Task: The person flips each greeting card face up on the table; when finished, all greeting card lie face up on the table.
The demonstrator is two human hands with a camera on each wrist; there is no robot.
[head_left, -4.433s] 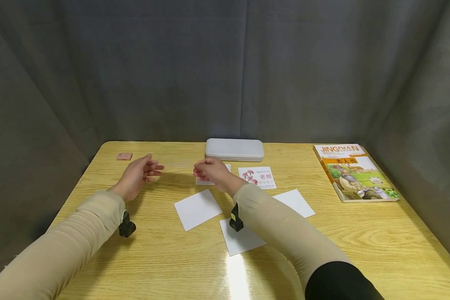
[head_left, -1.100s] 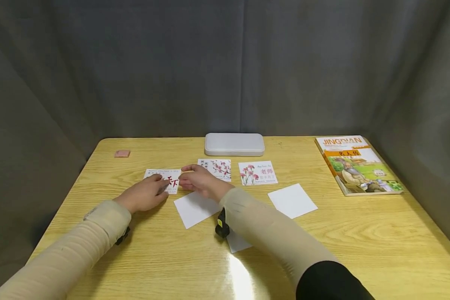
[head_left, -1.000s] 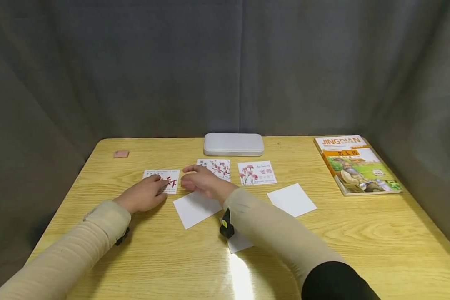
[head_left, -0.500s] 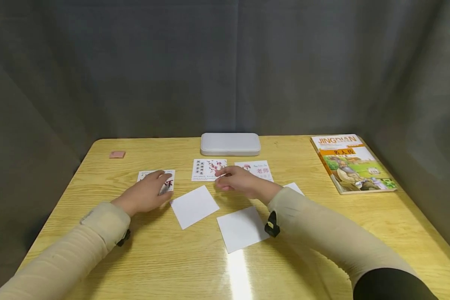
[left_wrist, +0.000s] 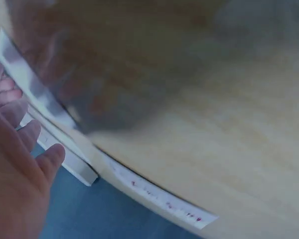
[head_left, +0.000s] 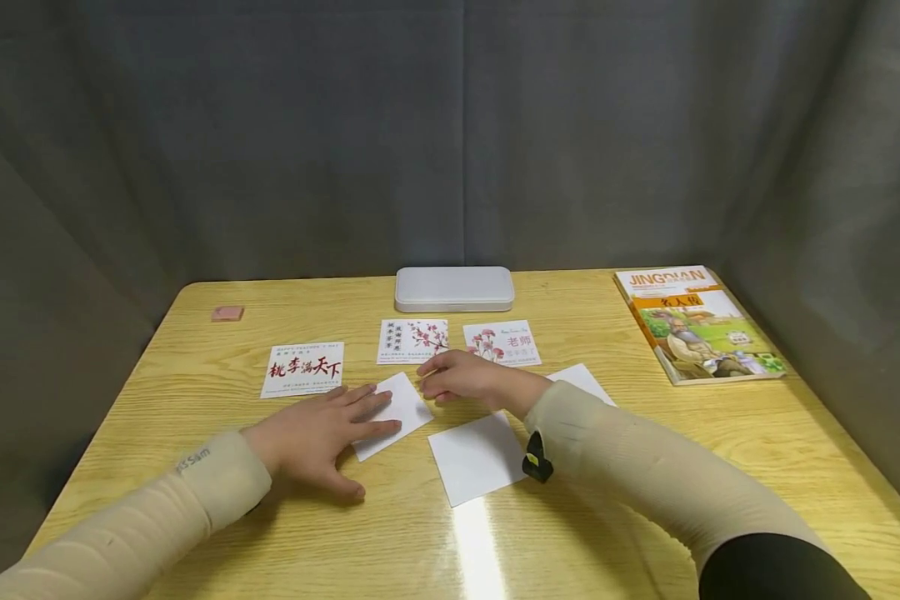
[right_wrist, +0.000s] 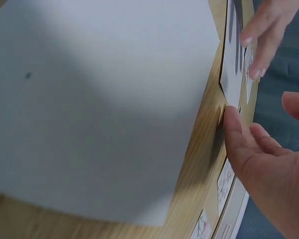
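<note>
In the head view my left hand [head_left: 315,437] is spread flat, its fingertips over the left part of a blank white card [head_left: 407,408]. My right hand [head_left: 471,379] hovers by that card's upper right corner, fingers loosely bent. The right wrist view shows its fingertips [right_wrist: 232,119] beside the card edge, not pinching it. Beyond the left hand lies a card with red Chinese characters [head_left: 303,371]. A plum-blossom card [head_left: 412,340] and a carnation card [head_left: 504,340] lie farther back. Another blank card [head_left: 476,458] lies nearer, and a third [head_left: 587,383] is partly hidden by the right arm.
A white oblong case [head_left: 454,289] stands at the table's back edge. At the back left is a small pink block [head_left: 228,313], and a picture-covered book [head_left: 697,325] lies at the right. Grey curtains [head_left: 330,150] enclose the table [head_left: 690,467].
Both hands set the red-character card flat at the left. The left hand then left it and moved toward me onto the blank card. The right hand moved rightward, to that card's corner.
</note>
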